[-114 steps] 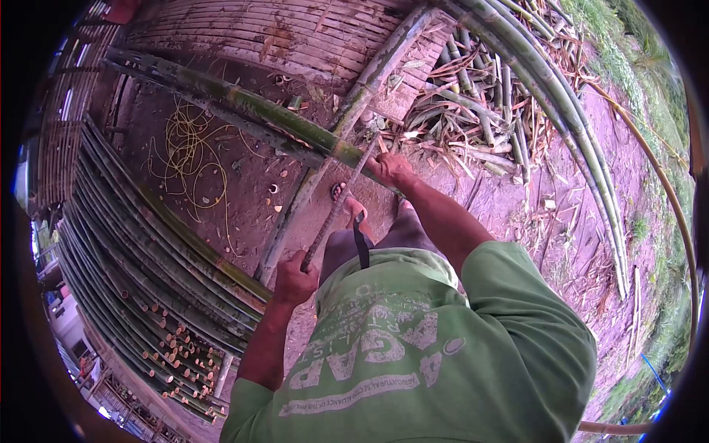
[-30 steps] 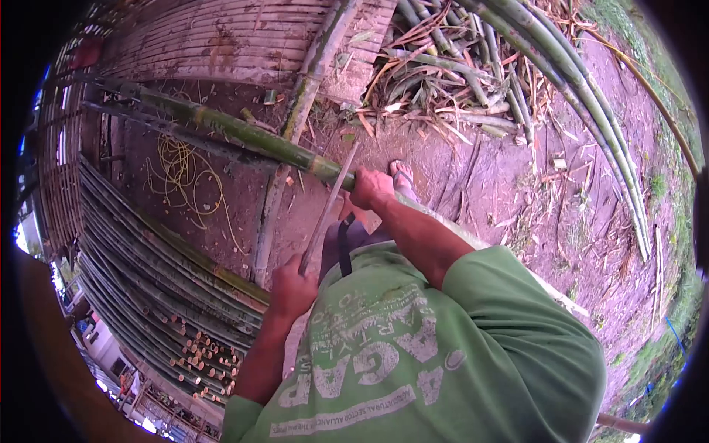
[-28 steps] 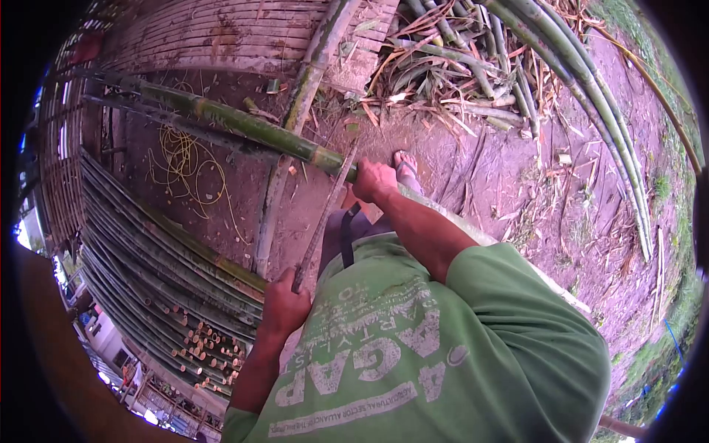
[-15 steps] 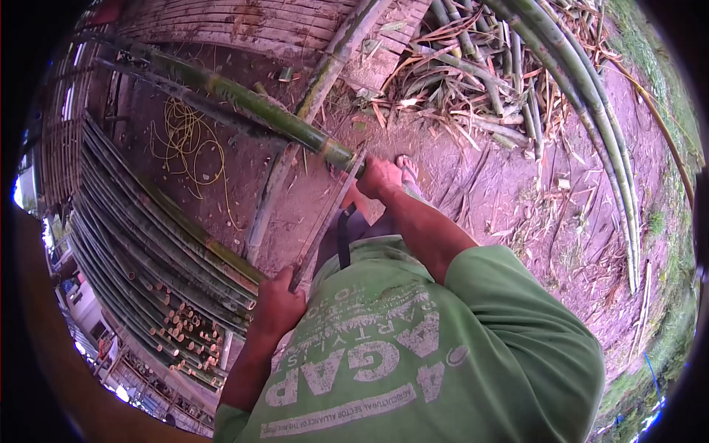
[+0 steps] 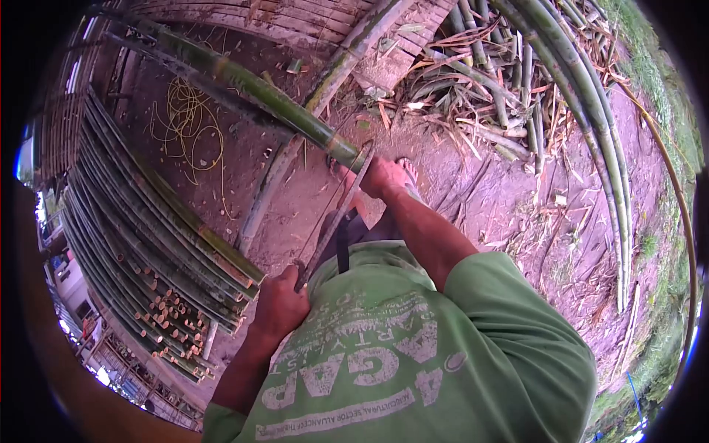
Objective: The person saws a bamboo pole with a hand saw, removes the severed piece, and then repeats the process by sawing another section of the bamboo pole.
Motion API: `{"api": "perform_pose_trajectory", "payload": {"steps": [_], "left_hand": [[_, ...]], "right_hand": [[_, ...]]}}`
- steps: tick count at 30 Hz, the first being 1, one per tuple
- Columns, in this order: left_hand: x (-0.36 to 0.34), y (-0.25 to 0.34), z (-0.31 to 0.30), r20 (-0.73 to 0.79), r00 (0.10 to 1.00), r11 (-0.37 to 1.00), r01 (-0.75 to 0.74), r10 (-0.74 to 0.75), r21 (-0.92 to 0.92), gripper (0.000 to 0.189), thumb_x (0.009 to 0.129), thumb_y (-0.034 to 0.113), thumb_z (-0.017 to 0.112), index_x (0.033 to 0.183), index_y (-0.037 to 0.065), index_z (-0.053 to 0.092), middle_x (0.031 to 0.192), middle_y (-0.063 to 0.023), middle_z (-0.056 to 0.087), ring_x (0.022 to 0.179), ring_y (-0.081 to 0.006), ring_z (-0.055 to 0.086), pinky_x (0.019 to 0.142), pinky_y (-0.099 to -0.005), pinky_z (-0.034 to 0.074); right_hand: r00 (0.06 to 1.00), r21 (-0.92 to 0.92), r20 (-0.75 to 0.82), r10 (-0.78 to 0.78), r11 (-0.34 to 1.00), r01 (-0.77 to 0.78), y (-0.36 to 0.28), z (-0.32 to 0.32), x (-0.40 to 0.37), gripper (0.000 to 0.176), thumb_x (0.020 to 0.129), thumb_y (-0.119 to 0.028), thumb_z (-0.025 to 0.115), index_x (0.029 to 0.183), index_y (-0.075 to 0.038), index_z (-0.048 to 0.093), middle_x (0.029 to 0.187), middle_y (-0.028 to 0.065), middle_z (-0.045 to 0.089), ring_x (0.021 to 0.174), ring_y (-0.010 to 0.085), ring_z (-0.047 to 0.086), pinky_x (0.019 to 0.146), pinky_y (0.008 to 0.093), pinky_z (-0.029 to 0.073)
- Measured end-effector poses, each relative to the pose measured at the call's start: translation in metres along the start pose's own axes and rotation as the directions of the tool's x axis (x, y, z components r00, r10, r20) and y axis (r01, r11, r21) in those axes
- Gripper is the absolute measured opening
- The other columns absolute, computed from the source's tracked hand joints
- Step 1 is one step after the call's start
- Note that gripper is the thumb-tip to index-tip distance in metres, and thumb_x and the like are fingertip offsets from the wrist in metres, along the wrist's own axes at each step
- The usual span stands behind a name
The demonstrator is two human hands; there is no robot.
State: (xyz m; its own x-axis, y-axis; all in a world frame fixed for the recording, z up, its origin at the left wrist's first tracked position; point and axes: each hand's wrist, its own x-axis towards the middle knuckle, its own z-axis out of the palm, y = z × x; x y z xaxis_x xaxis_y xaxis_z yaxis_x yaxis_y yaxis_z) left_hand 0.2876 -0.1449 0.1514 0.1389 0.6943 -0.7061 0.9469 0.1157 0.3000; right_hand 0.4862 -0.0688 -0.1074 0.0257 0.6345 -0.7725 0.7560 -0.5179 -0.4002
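Note:
My left hand [image 5: 281, 304] is closed around the handle of a long, thin-framed saw [image 5: 336, 221] close to my waist. The saw slants up and away, its far end crossing a thick green bamboo pole [image 5: 284, 109] close to the pole's near end. Just beyond the saw, my right hand [image 5: 385, 177] is closed on that end of the pole, its fingertips partly hidden. Under the pole runs a slanting bamboo support [image 5: 347, 59]. How deep the blade sits in the bamboo cannot be made out.
A large stack of bamboo poles [image 5: 170, 221] lies to the left, near a tangled yellow cord [image 5: 193, 129]. Cut pieces and shavings [image 5: 480, 96] are heaped at the upper right. Long bent poles [image 5: 591, 111] curve down the right side. My feet [image 5: 406, 168] are close beneath the pole.
The view has shifted slightly. My left hand and the saw have moved a little up and right in the view; my right hand stays on the pole's end.

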Motion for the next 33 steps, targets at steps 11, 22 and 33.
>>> {"api": "perform_pose_trajectory", "payload": {"steps": [11,22,33], "left_hand": [[0.01,0.012,0.024,-0.06,0.997,0.998,-0.037,0.04,0.049,0.036,0.069,0.001,0.056,0.105,-0.005,0.059,0.075,-0.0311,0.06,0.077,-0.0463,0.063,0.069,-0.0507,0.051],[0.119,0.023,0.074,-0.134,0.976,0.981,-0.159,0.173,0.109,0.021,0.078,0.003,0.051,0.097,-0.003,0.055,0.078,-0.0306,0.062,0.08,-0.048,0.061,0.072,-0.0552,0.05],[0.039,0.036,0.05,0.017,1.0,0.99,0.009,-0.011,0.139,0.023,0.074,0.004,0.058,0.094,-0.005,0.054,0.073,-0.0291,0.062,0.072,-0.0465,0.062,0.066,-0.0519,0.05]], "right_hand": [[0.999,-0.02,0.035,-0.042,0.999,0.042,0.009,0.003,0.01,0.049,0.076,-0.042,0.066,0.112,-0.009,0.062,0.106,0.0195,0.066,0.102,0.0344,0.064,0.086,0.0434,0.051],[0.993,-0.007,-0.017,-0.12,0.993,0.12,0.018,0.005,0.007,0.033,0.078,-0.029,0.06,0.107,-0.013,0.066,0.102,0.0165,0.068,0.099,0.0326,0.065,0.084,0.043,0.052],[0.995,0.003,0.072,-0.07,0.998,0.07,0.023,-0.003,0.015,0.04,0.072,-0.023,0.064,0.111,-0.013,0.062,0.102,0.0166,0.068,0.099,0.0339,0.065,0.085,0.0428,0.051]]}}
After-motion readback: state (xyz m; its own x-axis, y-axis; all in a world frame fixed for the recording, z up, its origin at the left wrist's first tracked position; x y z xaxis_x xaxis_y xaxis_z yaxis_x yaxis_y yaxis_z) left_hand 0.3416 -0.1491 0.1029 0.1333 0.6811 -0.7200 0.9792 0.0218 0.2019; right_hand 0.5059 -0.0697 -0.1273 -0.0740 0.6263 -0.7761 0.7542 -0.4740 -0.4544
